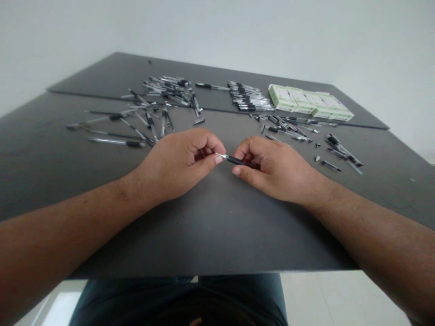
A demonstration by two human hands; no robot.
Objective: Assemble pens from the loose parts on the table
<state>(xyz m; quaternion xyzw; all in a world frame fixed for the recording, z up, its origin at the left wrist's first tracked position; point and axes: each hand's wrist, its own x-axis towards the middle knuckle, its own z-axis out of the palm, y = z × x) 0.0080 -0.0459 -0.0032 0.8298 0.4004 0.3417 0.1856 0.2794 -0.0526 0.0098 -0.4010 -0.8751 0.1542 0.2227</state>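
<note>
Two bare hands meet: the right hand point(275, 167) pinches a slim black-and-clear plastic pen point(236, 159), best held steady, its metal tip point(217, 155) at the curled left hand point(176, 165), grip unclear.

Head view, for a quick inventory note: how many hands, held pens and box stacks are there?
Hands: 2 (left hand, right hand)
Held pen: 1
Stack of pale green boxes: 1
Total: 4
Loose pens are too many to count reliably.
</note>
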